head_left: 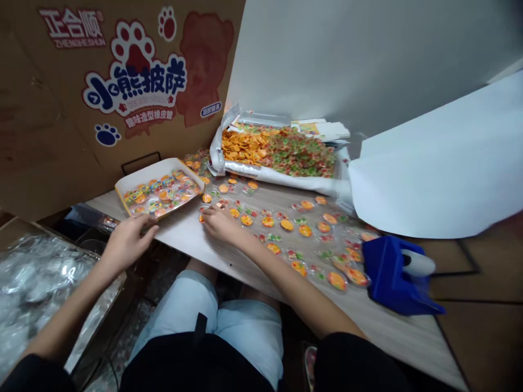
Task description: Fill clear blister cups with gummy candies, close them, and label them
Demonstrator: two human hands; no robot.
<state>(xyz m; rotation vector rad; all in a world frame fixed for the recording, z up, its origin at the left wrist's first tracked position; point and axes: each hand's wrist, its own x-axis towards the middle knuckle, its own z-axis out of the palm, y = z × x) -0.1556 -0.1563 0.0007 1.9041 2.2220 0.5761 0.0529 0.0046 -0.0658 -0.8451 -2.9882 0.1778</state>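
Note:
My left hand (pixel 127 239) rests at the near edge of a shallow white tray (pixel 122 185) filled with small wrapped candies; its fingers are curled loosely at the tray's rim. My right hand (pixel 220 222) lies palm down on the wooden table (pixel 392 326), fingers pressed on wrapped candies (pixel 286 224) spread in rows across the board. Whether the fingers pinch one candy is hidden. A large heap of orange and green candies (pixel 278 147) lies in an open plastic bag behind the rows.
A blue scoop (pixel 392 275) with a white handle lies at the right of the candy rows. A big printed cardboard box (pixel 102 81) stands behind the tray. White sheets (pixel 441 169) lean at the right. A box of clear plastic pieces (pixel 36 283) sits at my left.

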